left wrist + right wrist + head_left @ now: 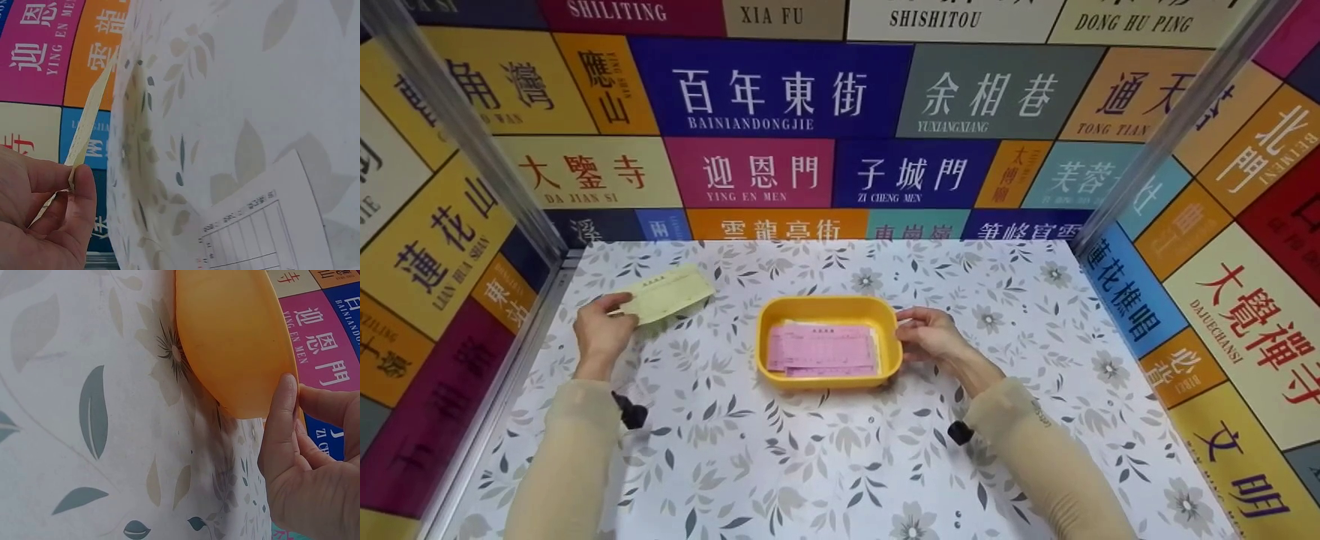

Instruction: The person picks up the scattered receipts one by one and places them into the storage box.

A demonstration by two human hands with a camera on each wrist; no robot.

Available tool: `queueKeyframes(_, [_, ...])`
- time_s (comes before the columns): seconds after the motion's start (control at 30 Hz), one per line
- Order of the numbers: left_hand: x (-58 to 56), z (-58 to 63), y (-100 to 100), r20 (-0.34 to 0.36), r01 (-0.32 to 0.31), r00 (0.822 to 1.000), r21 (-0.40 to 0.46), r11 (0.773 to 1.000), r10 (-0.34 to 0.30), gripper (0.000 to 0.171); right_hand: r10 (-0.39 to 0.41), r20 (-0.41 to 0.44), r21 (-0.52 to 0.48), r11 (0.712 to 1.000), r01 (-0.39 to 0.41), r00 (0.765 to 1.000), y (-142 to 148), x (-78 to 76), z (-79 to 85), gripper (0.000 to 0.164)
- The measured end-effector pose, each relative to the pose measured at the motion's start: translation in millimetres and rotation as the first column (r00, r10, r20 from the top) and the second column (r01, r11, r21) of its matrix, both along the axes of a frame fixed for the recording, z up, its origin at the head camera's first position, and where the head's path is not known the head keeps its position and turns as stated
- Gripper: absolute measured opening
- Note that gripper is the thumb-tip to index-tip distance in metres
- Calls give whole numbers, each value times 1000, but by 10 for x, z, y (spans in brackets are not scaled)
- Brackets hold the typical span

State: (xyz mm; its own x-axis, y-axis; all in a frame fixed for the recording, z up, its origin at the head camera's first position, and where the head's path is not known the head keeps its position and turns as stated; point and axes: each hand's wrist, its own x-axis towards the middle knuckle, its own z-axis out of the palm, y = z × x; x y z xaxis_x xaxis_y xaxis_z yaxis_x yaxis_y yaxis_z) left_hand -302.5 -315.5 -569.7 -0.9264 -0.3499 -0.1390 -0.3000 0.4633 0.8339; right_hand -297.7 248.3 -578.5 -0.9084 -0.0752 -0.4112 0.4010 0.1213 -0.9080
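My left hand (pixel 606 330) pinches a pale yellow printed slip (pixel 671 292) between thumb and fingers. In the left wrist view the slip (pixel 93 115) is seen nearly edge-on, rising from the left hand (pixel 50 211). A yellow plastic box (pixel 829 383) with rounded corners sits mid-table. Several pink printed slips (pixel 825 351) lie inside it, with white paper edges showing among them. At the box's right end, my right hand (pixel 936 336) grips the rim. The right wrist view shows the thumb of the right hand (pixel 312 467) against the outside of the box (pixel 236 343).
The table (pixel 780 465) wears a white leaf-and-flower cover. Panels with Chinese place names (pixel 765 86) stand behind and on both sides. A white printed paper (pixel 270 230) shows low in the left wrist view. Black devices (pixel 631 412) are on both wrists.
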Motion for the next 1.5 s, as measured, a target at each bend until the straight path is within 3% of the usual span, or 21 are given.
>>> queueKeyframes(0.27, [42,196,183,-87,36,996,-4,999,-36,54,0,-10,-10,1000,0,1000,-11,6,6,42])
queueKeyframes(0.4, [55,304,304,-129,73,989,38,997,-68,54,6,-13,-25,1000,-6,1000,-11,12,2,43])
queueKeyframes(0.77, [78,520,700,-146,171,978,145,974,-150,58,-1,-21,-33,999,1,1000,0,0,-18,44])
queueKeyframes(1.07, [126,537,1024,-154,290,953,214,933,-261,56,-5,-7,-30,1000,4,1000,-10,7,-8,42])
queueKeyframes(1.27, [142,519,1233,-113,352,936,236,905,-335,57,8,-10,-40,999,-8,1000,2,7,-13,44])
queueKeyframes(1.5, [153,477,1537,-90,423,906,204,883,-413,56,13,-17,-36,999,-14,1000,13,1,-25,43])
